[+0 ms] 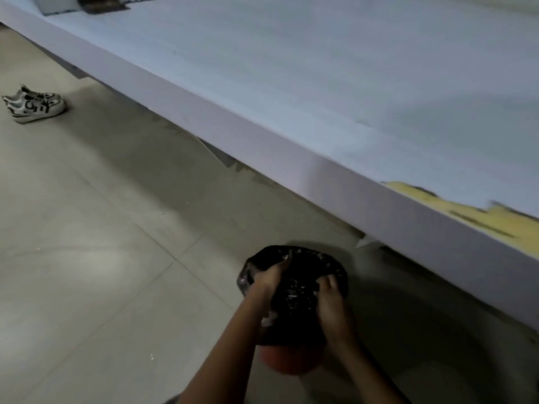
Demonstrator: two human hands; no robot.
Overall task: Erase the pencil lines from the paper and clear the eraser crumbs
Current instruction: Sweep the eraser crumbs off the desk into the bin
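A small red bin lined with a black plastic bag stands on the floor beside the table. My left hand grips the bag's left rim. My right hand holds the bag's right side, fingers curled into the plastic. Both arms reach down from the bottom of the view. No paper, pencil lines, eraser or crumbs show in this view.
A long white table runs diagonally across the upper right, with a chipped yellow patch at its near edge. A pair of black-and-white sneakers lies on the grey tiled floor at the left.
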